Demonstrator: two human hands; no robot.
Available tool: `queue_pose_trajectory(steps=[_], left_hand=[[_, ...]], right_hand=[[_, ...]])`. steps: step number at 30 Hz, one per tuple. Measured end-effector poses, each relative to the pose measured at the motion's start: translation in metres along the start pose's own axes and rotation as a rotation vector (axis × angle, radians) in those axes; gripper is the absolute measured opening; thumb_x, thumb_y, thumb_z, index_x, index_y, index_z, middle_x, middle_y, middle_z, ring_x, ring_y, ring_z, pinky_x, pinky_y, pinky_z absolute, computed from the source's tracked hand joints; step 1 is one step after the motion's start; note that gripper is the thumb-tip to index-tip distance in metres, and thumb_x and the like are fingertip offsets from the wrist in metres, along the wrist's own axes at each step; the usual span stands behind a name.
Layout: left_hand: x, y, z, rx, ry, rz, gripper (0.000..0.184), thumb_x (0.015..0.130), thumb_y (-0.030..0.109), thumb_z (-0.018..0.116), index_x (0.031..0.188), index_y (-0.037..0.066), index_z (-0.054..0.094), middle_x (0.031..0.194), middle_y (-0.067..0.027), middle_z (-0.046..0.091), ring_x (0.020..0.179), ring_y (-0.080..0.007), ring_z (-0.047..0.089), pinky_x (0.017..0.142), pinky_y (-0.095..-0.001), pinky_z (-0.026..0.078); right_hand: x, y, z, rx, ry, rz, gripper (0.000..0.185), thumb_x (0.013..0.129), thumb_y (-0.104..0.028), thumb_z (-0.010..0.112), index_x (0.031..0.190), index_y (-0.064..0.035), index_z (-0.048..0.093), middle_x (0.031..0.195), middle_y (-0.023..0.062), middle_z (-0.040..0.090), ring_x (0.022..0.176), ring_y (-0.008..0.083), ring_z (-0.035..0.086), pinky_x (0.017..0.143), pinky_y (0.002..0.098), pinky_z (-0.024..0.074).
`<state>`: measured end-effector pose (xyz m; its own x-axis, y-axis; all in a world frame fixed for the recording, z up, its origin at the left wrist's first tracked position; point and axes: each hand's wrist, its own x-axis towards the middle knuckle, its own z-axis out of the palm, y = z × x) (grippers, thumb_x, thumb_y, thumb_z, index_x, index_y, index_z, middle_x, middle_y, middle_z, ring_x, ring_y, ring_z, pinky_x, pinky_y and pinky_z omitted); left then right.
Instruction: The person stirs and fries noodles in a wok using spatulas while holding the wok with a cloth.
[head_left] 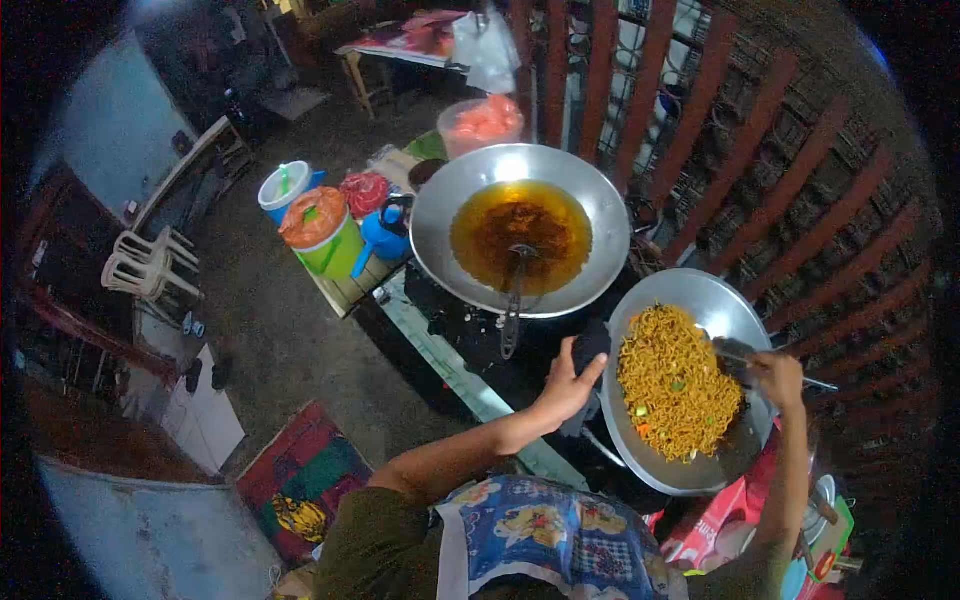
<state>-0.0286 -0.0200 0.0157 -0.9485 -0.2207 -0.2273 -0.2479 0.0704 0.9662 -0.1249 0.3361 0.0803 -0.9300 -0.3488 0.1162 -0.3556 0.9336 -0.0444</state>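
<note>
2 wide pans stand side by side: the oil pan (440, 225) at 1 o'clock, the noodle pan (735, 310) at 4. Turning the 1 heap of noodles (680, 385) seems in hand; the next stroke calls for a steady rim. Of 2 hands, the left hand (572, 385) pinches 1 dark cloth (592, 340) at that pan's 9 o'clock; the right hand (778, 378) grips 1 metal utensil (822, 384) at 3. 1 ladle (512, 310) rests in the oil pan.

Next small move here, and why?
Probably sweep the utensil under the right edge of the noodles and fold them inward. The right hand already grips it beside the heap, the pan has bare wall there to work along, and the left hand has a dark cloth at the opposite rim, which likely steadies it.
</note>
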Motion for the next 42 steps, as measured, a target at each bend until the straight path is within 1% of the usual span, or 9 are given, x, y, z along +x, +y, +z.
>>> queue_pose_trajectory(steps=[5, 9, 13, 15, 20, 23, 27, 35, 42], left_hand=[[-0.002, 0.009, -0.010, 0.004, -0.138, -0.058, 0.068, 0.083, 0.048, 0.051, 0.131, 0.008, 0.023, 0.120, -0.0240, 0.041, 0.113, -0.0327, 0.041, 0.093, -0.0391, 0.033], [-0.001, 0.009, -0.009, 0.022, -0.156, -0.086, 0.073, 0.082, 0.051, 0.051, 0.132, 0.009, 0.020, 0.122, -0.0260, 0.038, 0.115, -0.0347, 0.038, 0.096, -0.0399, 0.031], [0.002, 0.003, -0.009, 0.039, -0.177, -0.102, 0.076, 0.081, 0.053, 0.051, 0.134, 0.008, 0.018, 0.125, -0.0272, 0.035, 0.118, -0.0358, 0.035, 0.098, -0.0403, 0.028], [0.000, 0.010, -0.010, 0.032, -0.174, -0.108, 0.078, 0.081, 0.053, 0.051, 0.134, 0.007, 0.017, 0.127, -0.0274, 0.033, 0.120, -0.0357, 0.033, 0.098, -0.0400, 0.028], [0.005, -0.005, -0.003, 0.039, -0.148, -0.116, 0.087, 0.081, 0.052, 0.051, 0.137, 0.002, 0.006, 0.135, -0.0284, 0.025, 0.125, -0.0351, 0.028, 0.102, -0.0368, 0.024], [0.006, -0.013, 0.003, 0.054, -0.057, -0.040, 0.068, 0.083, 0.043, 0.051, 0.129, 0.002, 0.023, 0.115, -0.0284, 0.045, 0.108, -0.0377, 0.044, 0.093, -0.0403, 0.034], [0.007, -0.013, 0.002, -0.111, -0.104, -0.049, 0.069, 0.084, 0.042, 0.054, 0.130, 0.000, 0.023, 0.122, -0.0228, 0.042, 0.113, -0.0305, 0.042, 0.093, -0.0357, 0.033], [0.008, -0.008, -0.007, -0.181, -0.216, -0.096, 0.063, 0.085, 0.039, 0.055, 0.128, 0.003, 0.026, 0.114, -0.0163, 0.047, 0.102, -0.0255, 0.046, 0.086, -0.0334, 0.037], [0.002, 0.001, 0.001, -0.096, -0.093, -0.084, 0.057, 0.084, 0.031, 0.057, 0.123, 0.001, 0.029, 0.112, -0.0173, 0.046, 0.100, -0.0230, 0.046, 0.086, -0.0323, 0.036]], right_hand=[[-0.028, 0.001, -0.065, -0.247, 0.004, -0.031, 0.021, 0.067, -0.022, 0.067, 0.087, -0.0157, 0.068, 0.076, 0.0087, 0.063, 0.066, 0.0285, 0.058, 0.064, 0.0384, 0.0450], [-0.050, 0.042, -0.098, -0.627, 0.349, -0.282, 0.012, 0.064, -0.012, 0.058, 0.073, -0.0105, 0.067, 0.062, 0.0106, 0.060, 0.054, 0.0302, 0.056, 0.053, 0.0376, 0.0444], [-0.041, 0.047, -0.099, -0.641, 0.105, -0.084, 0.009, 0.065, -0.012, 0.055, 0.065, -0.0106, 0.064, 0.061, 0.0130, 0.059, 0.053, 0.0317, 0.056, 0.051, 0.0393, 0.0449], [-0.034, 0.049, -0.058, -0.568, -0.220, 0.097, 0.016, 0.069, -0.023, 0.057, 0.076, -0.0105, 0.064, 0.070, 0.0099, 0.061, 0.068, 0.0286, 0.058, 0.062, 0.0385, 0.0450], [-0.037, 0.013, 0.024, -0.026, -0.102, 0.152, 0.020, 0.074, -0.027, 0.059, 0.090, -0.0173, 0.067, 0.079, 0.0119, 0.064, 0.073, 0.0283, 0.062, 0.068, 0.0382, 0.0483], [-0.037, -0.006, -0.006, -0.004, -0.109, 0.262, 0.021, 0.074, -0.027, 0.060, 0.090, -0.0148, 0.067, 0.080, 0.0118, 0.064, 0.074, 0.0262, 0.063, 0.066, 0.0366, 0.0486], [-0.038, -0.032, -0.071, -0.151, -0.052, 0.227, 0.021, 0.076, -0.034, 0.057, 0.089, -0.0203, 0.067, 0.078, 0.0111, 0.063, 0.070, 0.0293, 0.061, 0.062, 0.0399, 0.0489], [-0.047, -0.089, -0.150, -0.582, 0.034, 0.057, 0.016, 0.075, -0.021, 0.057, 0.087, -0.0168, 0.067, 0.074, 0.0107, 0.062, 0.067, 0.0282, 0.061, 0.058, 0.0392, 0.0475], [-0.054, -0.029, -0.108, -0.797, -0.337, 0.152, 0.013, 0.075, -0.024, 0.053, 0.072, -0.0189, 0.065, 0.067, 0.0073, 0.062, 0.064, 0.0266, 0.063, 0.057, 0.0371, 0.0497]])
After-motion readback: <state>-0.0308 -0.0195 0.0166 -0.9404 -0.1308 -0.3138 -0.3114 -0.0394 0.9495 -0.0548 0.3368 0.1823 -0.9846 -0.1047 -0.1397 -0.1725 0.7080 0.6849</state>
